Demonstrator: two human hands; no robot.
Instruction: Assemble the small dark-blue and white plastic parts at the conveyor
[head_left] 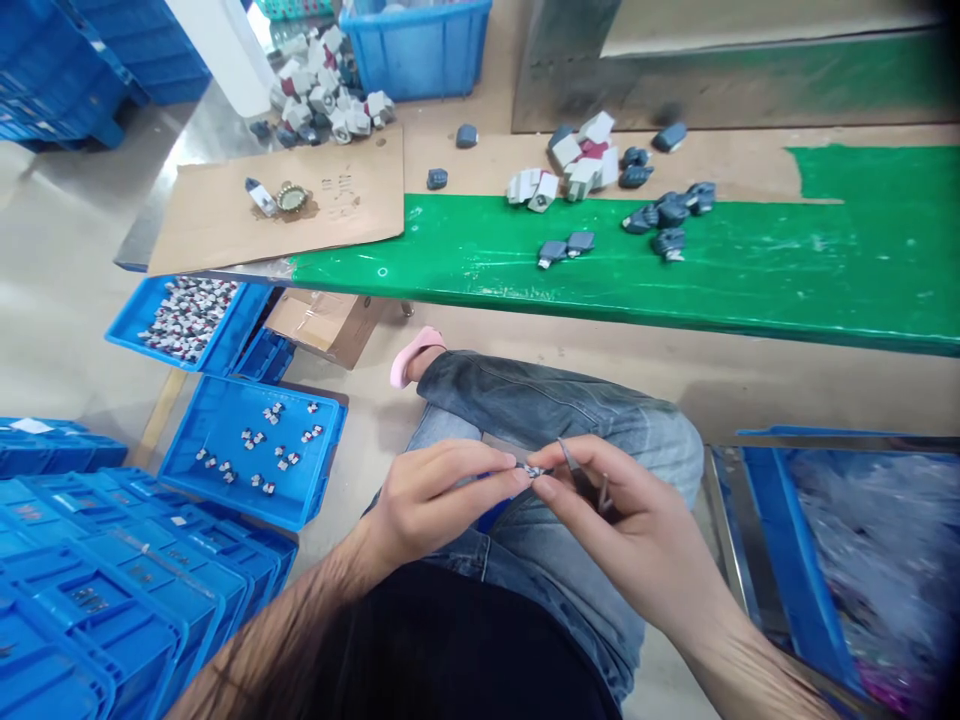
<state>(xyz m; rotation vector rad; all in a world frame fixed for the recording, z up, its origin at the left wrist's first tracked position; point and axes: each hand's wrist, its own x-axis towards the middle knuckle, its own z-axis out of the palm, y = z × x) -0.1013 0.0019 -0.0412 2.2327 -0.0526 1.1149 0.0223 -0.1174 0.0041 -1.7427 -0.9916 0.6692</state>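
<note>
Above my lap, my left hand (442, 490) pinches a small grey-and-white part (533, 471) between thumb and forefinger. From the other side, my right hand (622, 510) touches the same part with its fingertips. A thin pointed metal tool (576, 468) lies within my right hand, its tip sticking up past the forefinger; its exact kind is unclear. My fingers hide most of the small part. Across from my hands, dark blue-grey plastic pieces (671, 208) and white blocky pieces (585, 160) lie on the green-covered bench (465, 250).
A cardboard sheet (360, 190) on the bench bears a round metal cap (291, 197) and a small connector-like piece (260, 196). At left stand blue bins (319, 490) of small parts and stacked crates (135, 590). A bin of plastic bags (877, 560) is at right.
</note>
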